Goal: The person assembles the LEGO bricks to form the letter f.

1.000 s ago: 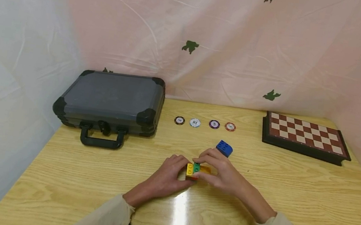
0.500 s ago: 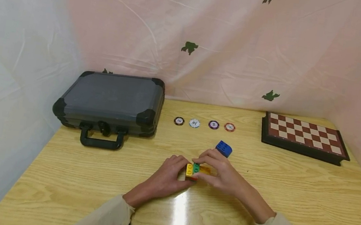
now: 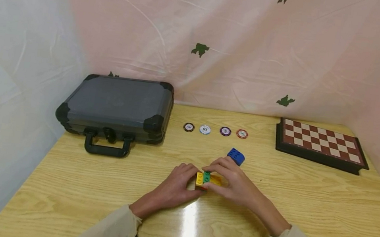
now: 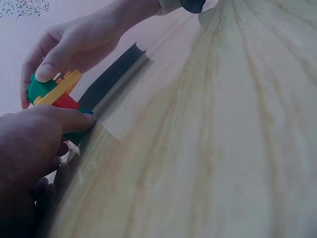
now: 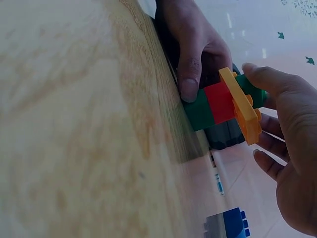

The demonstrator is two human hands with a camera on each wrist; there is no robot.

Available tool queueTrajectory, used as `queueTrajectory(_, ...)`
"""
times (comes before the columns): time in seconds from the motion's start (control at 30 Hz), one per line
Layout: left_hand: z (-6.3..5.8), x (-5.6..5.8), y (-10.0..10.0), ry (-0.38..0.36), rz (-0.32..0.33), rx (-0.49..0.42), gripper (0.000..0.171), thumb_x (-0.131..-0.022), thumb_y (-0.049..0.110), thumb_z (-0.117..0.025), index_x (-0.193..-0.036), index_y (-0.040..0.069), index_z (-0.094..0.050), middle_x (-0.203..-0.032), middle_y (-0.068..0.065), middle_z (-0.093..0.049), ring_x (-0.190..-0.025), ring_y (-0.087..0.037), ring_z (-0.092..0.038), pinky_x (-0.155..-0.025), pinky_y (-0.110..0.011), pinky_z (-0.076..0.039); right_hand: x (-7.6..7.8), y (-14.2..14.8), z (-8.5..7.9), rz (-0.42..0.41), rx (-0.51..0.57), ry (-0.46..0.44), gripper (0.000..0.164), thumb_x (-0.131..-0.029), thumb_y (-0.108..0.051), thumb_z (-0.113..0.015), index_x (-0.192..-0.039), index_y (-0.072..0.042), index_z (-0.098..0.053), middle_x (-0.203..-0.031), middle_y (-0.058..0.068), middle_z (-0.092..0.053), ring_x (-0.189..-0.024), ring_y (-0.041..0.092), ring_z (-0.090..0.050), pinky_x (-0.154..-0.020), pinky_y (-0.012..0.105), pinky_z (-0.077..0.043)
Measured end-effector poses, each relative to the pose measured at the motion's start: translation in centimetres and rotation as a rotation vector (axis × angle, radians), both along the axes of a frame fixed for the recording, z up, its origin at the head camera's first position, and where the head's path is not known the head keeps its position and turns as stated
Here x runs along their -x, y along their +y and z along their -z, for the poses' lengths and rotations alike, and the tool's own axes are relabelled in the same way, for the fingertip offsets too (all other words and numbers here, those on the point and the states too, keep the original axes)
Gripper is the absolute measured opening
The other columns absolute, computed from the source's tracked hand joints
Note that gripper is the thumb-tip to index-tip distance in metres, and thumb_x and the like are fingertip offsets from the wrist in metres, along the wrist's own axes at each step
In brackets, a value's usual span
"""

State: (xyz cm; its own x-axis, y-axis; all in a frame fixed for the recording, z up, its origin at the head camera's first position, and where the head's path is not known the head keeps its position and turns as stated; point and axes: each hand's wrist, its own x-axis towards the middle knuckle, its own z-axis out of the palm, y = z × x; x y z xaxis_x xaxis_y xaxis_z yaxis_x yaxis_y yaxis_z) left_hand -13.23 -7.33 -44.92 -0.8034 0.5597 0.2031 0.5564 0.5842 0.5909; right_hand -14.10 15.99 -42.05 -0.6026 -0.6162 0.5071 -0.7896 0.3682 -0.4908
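Between my hands a small stack of toy building bricks stands on the table. From the bottom up it has a green brick (image 5: 199, 112), a red brick (image 5: 219, 103), a flat yellow brick (image 5: 241, 106) that sticks out to the sides, and a green top brick (image 3: 206, 176). My left hand (image 3: 174, 186) holds the stack low down, its thumb against the bottom green brick in the right wrist view. With thumb and fingertips my right hand (image 3: 233, 182) pinches the green top brick. Just beyond the right hand lies a loose blue brick (image 3: 236, 156).
At the back left is a closed grey case (image 3: 116, 101) with a black handle (image 3: 106, 150). Several poker chips lie in a row, among them a red chip (image 3: 242, 133). A checkered game board (image 3: 322, 140) sits at the back right. Patterned cloth (image 3: 202, 24) hangs behind the wooden table (image 3: 308, 206).
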Motion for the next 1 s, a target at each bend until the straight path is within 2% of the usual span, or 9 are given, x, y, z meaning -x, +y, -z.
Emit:
queueTrajectory(0.2, 0.1, 0.0, 0.0, -0.002, -0.002, 0.005, 0.037, -0.092, 0.031, -0.08, -0.121, 0.012, -0.066, -0.111, 0.003, -0.062, -0.098, -0.015, -0.052, -0.091, -0.04, -0.042, -0.2, 0.1, -0.5, 0.026, -0.023, -0.025, 0.038, -0.087, -0.02, -0.085, -0.122, -0.009, -0.073, -0.116, -0.004, -0.064, -0.109, 0.016, -0.054, -0.09, 0.04, -0.05)
queueTrajectory(0.33, 0.0, 0.0, -0.1, -0.007, 0.002, -0.006, 0.039, -0.09, 0.029, -0.082, -0.121, 0.012, -0.066, -0.112, 0.002, -0.063, -0.1, -0.016, -0.053, -0.093, -0.041, -0.043, -0.2, 0.3, -0.6, 0.049, -0.017, -0.041, 0.035, -0.089, -0.02, -0.083, -0.121, -0.009, -0.073, -0.116, -0.005, -0.064, -0.109, 0.015, -0.054, -0.089, 0.041, -0.05)
queueTrajectory(0.53, 0.1, 0.0, -0.1, -0.005, 0.002, -0.016, 0.038, -0.09, 0.028, -0.083, -0.12, 0.012, -0.066, -0.112, 0.002, -0.063, -0.102, -0.017, -0.053, -0.094, -0.042, -0.043, 0.2, 0.9, -0.3, 0.055, 0.034, 0.029, 0.026, -0.092, -0.016, -0.08, -0.116, -0.007, -0.074, -0.113, -0.002, -0.065, -0.106, 0.017, -0.056, -0.087, 0.038, -0.051)
queueTrajectory(0.8, 0.0, 0.0, 0.0, -0.021, -0.006, 0.0, 0.039, -0.09, 0.031, -0.082, -0.12, 0.012, -0.066, -0.112, 0.002, -0.063, -0.1, -0.016, -0.052, -0.094, -0.041, -0.043, 0.9, 2.2, -0.3, 0.097, 0.06, 0.051, 0.023, -0.095, -0.016, -0.077, -0.115, -0.007, -0.074, -0.115, -0.002, -0.067, -0.108, 0.018, -0.057, -0.095, 0.03, -0.046)
queueTrajectory(1.0, -0.1, 0.0, 0.1, -0.03, -0.012, 0.002, 0.039, -0.09, 0.032, -0.082, -0.121, 0.012, -0.066, -0.113, 0.002, -0.063, -0.101, -0.016, -0.052, -0.095, -0.041, -0.042, 1.8, 3.4, 0.1, 0.138, 0.095, 0.094, 0.023, -0.089, -0.005, -0.078, -0.112, -0.002, -0.074, -0.112, 0.003, -0.067, -0.102, 0.02, -0.056, -0.091, 0.023, -0.043)
